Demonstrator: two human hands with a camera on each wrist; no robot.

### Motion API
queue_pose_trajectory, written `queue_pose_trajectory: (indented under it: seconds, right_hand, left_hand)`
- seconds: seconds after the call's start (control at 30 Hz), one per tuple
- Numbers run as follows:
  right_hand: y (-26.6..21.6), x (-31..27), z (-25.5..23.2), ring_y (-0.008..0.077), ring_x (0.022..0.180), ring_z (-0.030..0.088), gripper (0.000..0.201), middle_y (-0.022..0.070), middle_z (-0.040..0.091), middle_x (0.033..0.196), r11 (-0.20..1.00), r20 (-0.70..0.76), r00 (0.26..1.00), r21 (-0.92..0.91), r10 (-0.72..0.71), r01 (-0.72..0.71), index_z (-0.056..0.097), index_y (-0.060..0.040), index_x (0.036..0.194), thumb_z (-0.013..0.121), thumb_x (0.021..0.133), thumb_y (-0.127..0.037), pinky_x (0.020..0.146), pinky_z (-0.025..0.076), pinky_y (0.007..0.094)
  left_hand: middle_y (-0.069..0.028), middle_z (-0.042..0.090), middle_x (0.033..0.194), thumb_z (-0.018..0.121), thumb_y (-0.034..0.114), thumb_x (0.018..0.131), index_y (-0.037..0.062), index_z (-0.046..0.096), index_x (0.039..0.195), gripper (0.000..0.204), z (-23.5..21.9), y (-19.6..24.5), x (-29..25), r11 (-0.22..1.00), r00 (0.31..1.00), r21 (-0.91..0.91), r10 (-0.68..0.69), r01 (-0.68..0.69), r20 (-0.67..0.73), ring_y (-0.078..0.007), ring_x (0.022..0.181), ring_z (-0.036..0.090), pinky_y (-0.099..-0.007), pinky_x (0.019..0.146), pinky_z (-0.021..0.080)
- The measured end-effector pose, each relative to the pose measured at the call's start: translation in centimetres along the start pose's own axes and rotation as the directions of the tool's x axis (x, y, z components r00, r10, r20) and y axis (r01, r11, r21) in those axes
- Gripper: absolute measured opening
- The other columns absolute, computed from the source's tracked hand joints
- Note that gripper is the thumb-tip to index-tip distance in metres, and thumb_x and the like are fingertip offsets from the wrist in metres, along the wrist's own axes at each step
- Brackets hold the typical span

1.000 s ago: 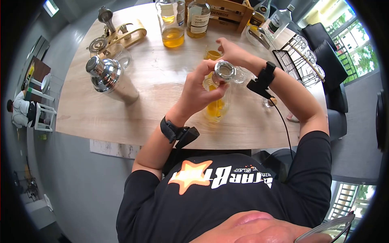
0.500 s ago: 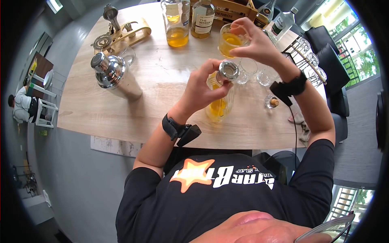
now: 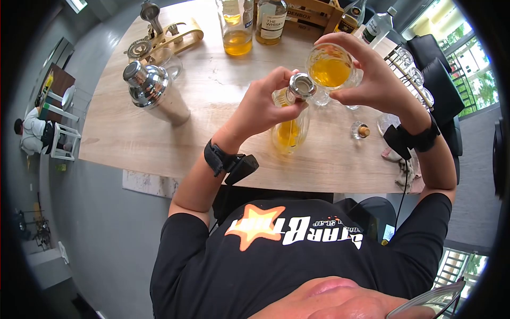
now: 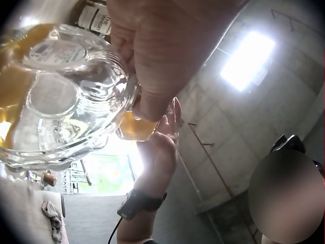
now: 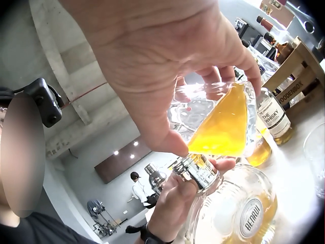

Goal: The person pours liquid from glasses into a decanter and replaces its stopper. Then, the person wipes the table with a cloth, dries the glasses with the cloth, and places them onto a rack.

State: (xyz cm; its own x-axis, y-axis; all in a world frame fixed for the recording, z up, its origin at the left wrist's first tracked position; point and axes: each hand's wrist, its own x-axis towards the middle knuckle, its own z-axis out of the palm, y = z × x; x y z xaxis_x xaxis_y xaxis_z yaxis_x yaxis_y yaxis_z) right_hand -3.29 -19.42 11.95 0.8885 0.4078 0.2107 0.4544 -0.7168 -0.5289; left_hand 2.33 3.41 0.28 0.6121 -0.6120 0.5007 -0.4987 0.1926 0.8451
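My left hand (image 3: 260,103) grips the neck of a clear glass bottle (image 3: 289,135) holding amber liquid, standing tilted, its round silvery mouth facing up. Raised embossed medallions show on the bottle (image 4: 53,94) in the left wrist view. My right hand (image 3: 380,80) holds a clear drinking glass (image 3: 330,72) of orange-yellow liquid, thumb on one side and fingers round the other. In the right wrist view the glass (image 5: 223,122) is tipped, its liquid slanting down to the rim right at the bottle's mouth. A cork-ended glass stopper (image 3: 361,130) lies right of the bottle.
A steel cocktail shaker (image 3: 156,93) stands left, near a wooden stand (image 3: 183,40) with bar tools. A whisky bottle (image 3: 271,24) and an amber-filled bottle (image 3: 237,40) are at the back before a wooden crate (image 3: 313,13). A cloth (image 3: 406,173) lies at the right edge.
My right hand has lifted the glass from beyond the bottle, brought it right and nearer, and tipped it at the bottle's mouth. My left hand keeps its grip on the neck.
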Motion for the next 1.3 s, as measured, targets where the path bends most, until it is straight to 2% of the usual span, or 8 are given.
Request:
queue_pose_trajectory:
  seconds: [0.13,0.37,0.43,0.63,0.83,0.97,1.03,1.3]
  right_hand:
    - [-0.5,-0.2,0.0,0.0245,0.13,0.049,0.077,0.0061,0.052,0.135,0.997,-0.013,1.0,-0.075,0.015,-0.016,0.051,-0.0192,0.138,0.078,0.066,-0.011,0.109,0.039,0.0485]
    - [-1.2,0.0,-0.1,0.0262,0.126,0.051,0.077,0.007,0.055,0.128,0.981,-0.02,1.0,-0.196,-0.023,0.019,0.052,-0.0165,0.136,0.077,0.063,-0.007,0.11,0.039,0.0457]
    - [-1.2,0.2,-0.1,0.0265,0.121,0.053,0.075,0.0074,0.056,0.124,0.962,-0.026,0.996,-0.262,-0.087,0.077,0.053,-0.0143,0.134,0.076,0.063,-0.005,0.112,0.039,0.0439]
    - [-2.1,0.4,0.0,0.0258,0.117,0.055,0.073,0.0083,0.056,0.119,0.96,-0.027,0.999,-0.278,-0.035,0.026,0.054,-0.0131,0.131,0.076,0.062,-0.003,0.11,0.042,0.0386]
    - [-2.2,0.7,-0.2,0.0296,0.114,0.058,0.072,0.0132,0.057,0.121,0.936,-0.008,0.996,-0.342,-0.089,0.081,0.055,-0.01,0.131,0.079,0.064,-0.007,0.1,0.052,0.0369]
    - [-2.3,0.7,0.0,0.0293,0.113,0.058,0.073,0.0131,0.057,0.12,0.929,-0.012,0.997,-0.364,-0.079,0.069,0.055,-0.0103,0.131,0.079,0.063,-0.006,0.1,0.052,0.0355]
    - [-2.4,0.7,0.0,0.0297,0.112,0.057,0.073,0.0129,0.057,0.119,0.905,-0.026,0.992,-0.413,-0.125,0.103,0.055,-0.0106,0.131,0.079,0.062,-0.006,0.099,0.051,0.0356]
    - [-3.3,0.8,-0.4,0.0284,0.118,0.054,0.079,0.0085,0.054,0.118,0.907,0.01,0.998,-0.416,-0.062,0.061,0.054,-0.0168,0.133,0.083,0.06,-0.004,0.108,0.046,0.0416]
  left_hand:
    - [0.0002,0.065,0.09,0.074,0.007,0.082,0.0029,0.059,0.103,0.025,-0.2,0.2,0.1,1.0,1.0,-0.002,-0.006,0.006,0.027,-0.0083,0.091,0.06,-0.0267,0.085,0.049]
    - [0.0001,0.065,0.093,0.074,0.008,0.083,0.0032,0.059,0.102,0.025,-0.5,0.4,0.2,0.999,0.997,-0.004,-0.05,0.05,0.063,-0.0088,0.095,0.06,-0.0271,0.088,0.048]
    - [-0.011,0.07,0.105,0.077,0.014,0.082,-0.0004,0.06,0.113,0.038,-0.7,0.2,0.3,0.997,0.993,0.014,-0.078,0.077,0.088,-0.0205,0.116,0.063,-0.0326,0.096,0.048]
    - [-0.0122,0.07,0.109,0.078,0.016,0.081,-0.0002,0.06,0.113,0.04,-0.9,0.1,0.3,0.996,0.991,0.016,-0.092,0.091,0.098,-0.0218,0.119,0.062,-0.0333,0.098,0.048]
    - [-0.0128,0.07,0.109,0.078,0.016,0.081,0.0,0.06,0.114,0.041,-0.9,0.0,0.3,0.996,0.991,0.003,-0.086,0.086,0.099,-0.0214,0.119,0.062,-0.033,0.098,0.048]
    - [-0.0128,0.07,0.109,0.078,0.015,0.081,0.0,0.06,0.114,0.04,-1.0,0.0,0.3,0.997,0.992,0.005,-0.08,0.08,0.1,-0.0208,0.118,0.062,-0.0325,0.097,0.048]
    - [0.0003,0.066,0.095,0.076,0.008,0.082,0.0041,0.06,0.105,0.028,-0.8,0.2,0.3,0.998,0.995,-0.008,-0.056,0.057,0.081,-0.0084,0.098,0.061,-0.027,0.089,0.048]
    - [0.0002,0.065,0.095,0.075,0.008,0.082,0.0039,0.06,0.105,0.028,-0.7,0.2,0.2,0.999,0.996,-0.007,-0.043,0.043,0.073,-0.0087,0.098,0.061,-0.027,0.089,0.048]
